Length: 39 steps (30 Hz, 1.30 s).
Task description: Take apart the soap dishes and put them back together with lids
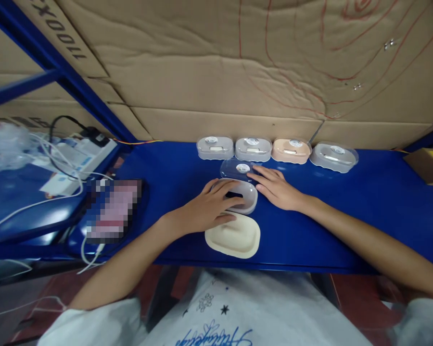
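My left hand (211, 206) rests on a small grey tray-like insert (248, 198) in the middle of the blue shelf, fingers curled over its near rim. My right hand (276, 187) lies beside it with fingers stretched toward a clear lid (238, 168), touching its edge. A cream oval dish (234, 236) sits just below my left hand, near the front edge.
Several closed small boxes stand in a row at the back: grey (215, 147), grey (253, 149), peach (290, 150), and grey (334, 156). A blurred-out device (113, 210), white cables and a power strip (82, 154) lie left. Cardboard lines the wall behind.
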Each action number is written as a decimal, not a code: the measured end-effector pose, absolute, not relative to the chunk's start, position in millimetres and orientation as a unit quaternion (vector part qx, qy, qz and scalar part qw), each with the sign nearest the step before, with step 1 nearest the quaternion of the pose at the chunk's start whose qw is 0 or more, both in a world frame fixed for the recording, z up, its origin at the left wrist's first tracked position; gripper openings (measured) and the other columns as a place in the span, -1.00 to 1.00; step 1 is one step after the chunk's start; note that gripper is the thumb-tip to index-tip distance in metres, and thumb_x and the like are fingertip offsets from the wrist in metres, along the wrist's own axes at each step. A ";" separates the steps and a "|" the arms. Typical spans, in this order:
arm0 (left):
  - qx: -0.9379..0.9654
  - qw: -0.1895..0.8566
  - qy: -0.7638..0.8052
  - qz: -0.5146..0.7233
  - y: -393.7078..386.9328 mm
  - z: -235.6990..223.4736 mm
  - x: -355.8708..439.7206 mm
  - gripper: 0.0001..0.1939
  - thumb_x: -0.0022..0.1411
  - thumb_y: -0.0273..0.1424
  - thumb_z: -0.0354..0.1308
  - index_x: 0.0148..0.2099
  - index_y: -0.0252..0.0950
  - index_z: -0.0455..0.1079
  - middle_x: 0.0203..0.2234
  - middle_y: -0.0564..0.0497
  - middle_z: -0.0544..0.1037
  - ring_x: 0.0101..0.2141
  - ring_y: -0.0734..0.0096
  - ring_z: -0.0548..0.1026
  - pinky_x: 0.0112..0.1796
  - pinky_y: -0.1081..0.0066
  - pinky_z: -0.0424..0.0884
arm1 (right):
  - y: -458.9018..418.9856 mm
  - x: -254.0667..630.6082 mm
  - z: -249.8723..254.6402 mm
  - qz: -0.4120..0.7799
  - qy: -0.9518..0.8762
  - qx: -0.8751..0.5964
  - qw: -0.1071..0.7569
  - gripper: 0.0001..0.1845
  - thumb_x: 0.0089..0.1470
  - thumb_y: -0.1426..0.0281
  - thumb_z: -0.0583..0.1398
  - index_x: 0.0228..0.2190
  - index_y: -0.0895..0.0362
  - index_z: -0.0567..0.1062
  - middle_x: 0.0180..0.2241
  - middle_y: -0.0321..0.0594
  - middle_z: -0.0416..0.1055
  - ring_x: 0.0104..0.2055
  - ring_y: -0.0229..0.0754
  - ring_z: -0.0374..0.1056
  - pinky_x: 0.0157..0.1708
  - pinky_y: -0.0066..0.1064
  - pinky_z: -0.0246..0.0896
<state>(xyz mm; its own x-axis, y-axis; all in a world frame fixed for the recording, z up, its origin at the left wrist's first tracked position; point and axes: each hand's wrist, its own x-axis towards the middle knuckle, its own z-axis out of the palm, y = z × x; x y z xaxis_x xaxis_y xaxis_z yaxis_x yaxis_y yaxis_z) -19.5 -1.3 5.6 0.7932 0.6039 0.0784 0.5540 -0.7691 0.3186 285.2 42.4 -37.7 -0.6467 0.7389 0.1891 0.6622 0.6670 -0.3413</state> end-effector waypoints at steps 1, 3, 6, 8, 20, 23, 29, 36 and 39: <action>0.933 0.139 0.323 0.078 -0.5 8.9 -24.8 -0.59 0.46 -0.27 0.29 0.31 -0.05 0.48 0.46 -0.18 0.28 0.47 -0.18 0.21 0.45 -0.24 0.00 | 50.0 279.0 -35.4 0.121 -0.903 -0.380 0.159 -0.42 0.56 0.14 -0.10 0.44 -0.07 0.31 0.54 0.00 0.13 0.57 0.13 0.08 0.44 0.28 0.06; 0.923 0.134 0.358 0.051 0.2 15.8 -37.3 -0.58 0.44 -0.28 0.31 0.29 -0.03 0.48 0.42 -0.15 0.34 0.42 -0.18 0.29 0.41 -0.23 0.08 | 65.2 264.9 -31.4 0.114 -0.913 -0.356 0.161 -0.46 0.55 0.21 -0.06 0.39 -0.01 0.39 0.49 0.05 0.23 0.53 0.12 0.16 0.41 0.23 0.13; 0.901 0.129 0.415 0.005 -1.4 24.4 -59.1 -0.58 0.36 -0.35 0.33 0.23 0.00 0.51 0.28 -0.09 0.49 0.30 -0.13 0.44 0.29 -0.11 0.30 | 83.0 238.8 -29.3 0.098 -0.928 -0.323 0.155 -0.49 0.53 0.30 -0.03 0.36 0.01 0.43 0.46 0.02 0.29 0.50 0.07 0.21 0.39 0.14 0.16; 0.880 0.113 0.460 -0.015 -4.6 27.3 -74.0 -0.56 0.31 -0.42 0.33 0.20 0.03 0.51 0.18 -0.05 0.57 0.22 -0.12 0.52 0.23 -0.07 0.37 | 90.8 217.6 -30.9 0.087 -0.937 -0.305 0.148 -0.48 0.51 0.35 -0.03 0.37 0.00 0.42 0.46 -0.01 0.29 0.50 0.06 0.22 0.39 0.11 0.16; 0.829 0.062 0.556 -0.026 -5.9 25.4 -113.0 -0.41 0.35 -0.57 0.09 0.35 -0.09 0.45 0.27 -0.15 0.54 0.23 -0.13 0.56 0.17 -0.03 0.49 | 143.8 82.5 -23.6 -0.057 -0.964 -0.243 0.094 -0.39 0.45 0.54 -0.07 0.43 0.14 0.30 0.42 0.08 0.34 0.50 0.15 0.15 0.47 0.27 -0.13; 0.826 0.040 0.561 -0.035 2.0 26.0 -109.0 -0.42 0.37 -0.58 0.07 0.37 -0.13 0.43 0.30 -0.20 0.52 0.21 -0.16 0.58 0.16 -0.08 0.49 | 160.3 71.4 -15.8 -0.087 -0.959 -0.255 0.083 -0.44 0.47 0.52 -0.09 0.36 0.18 0.39 0.31 0.12 0.47 0.45 0.21 0.21 0.44 0.36 -0.15; 0.842 0.035 0.536 -0.047 18.7 25.6 -100.7 -0.39 0.37 -0.65 0.04 0.40 -0.22 0.37 0.31 -0.18 0.51 0.28 -0.05 0.51 0.22 0.02 0.44 | 174.4 88.2 -10.9 -0.112 -0.955 -0.269 0.065 -0.41 0.42 0.54 -0.07 0.35 0.07 0.40 0.30 0.04 0.48 0.41 0.23 0.24 0.30 0.31 0.15; 0.850 0.027 0.525 -0.030 26.4 20.7 -85.9 -0.39 0.38 -0.66 0.03 0.38 -0.13 0.38 0.32 -0.12 0.50 0.29 0.05 0.50 0.21 0.12 0.43 | 169.7 129.2 -15.5 -0.119 -0.953 -0.270 0.065 -0.37 0.40 0.55 -0.10 0.37 0.11 0.37 0.36 0.06 0.42 0.43 0.23 0.20 0.30 0.30 0.13; 0.848 0.012 0.529 -0.021 30.9 17.0 -81.6 -0.37 0.39 -0.66 0.01 0.41 -0.15 0.37 0.30 -0.15 0.52 0.26 0.01 0.52 0.19 0.09 0.44 | 169.4 140.9 -16.1 -0.113 -0.951 -0.282 0.065 -0.35 0.37 0.57 -0.07 0.39 0.10 0.36 0.38 0.05 0.41 0.45 0.23 0.19 0.31 0.30 0.11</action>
<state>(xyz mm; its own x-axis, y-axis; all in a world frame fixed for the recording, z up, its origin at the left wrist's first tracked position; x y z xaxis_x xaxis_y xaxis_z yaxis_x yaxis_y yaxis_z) -81.6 30.9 17.0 0.4395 0.8970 -0.0476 0.8980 -0.4400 -0.0015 140.9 169.4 -16.1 -0.8327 0.5208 0.1881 0.5504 0.8157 0.1781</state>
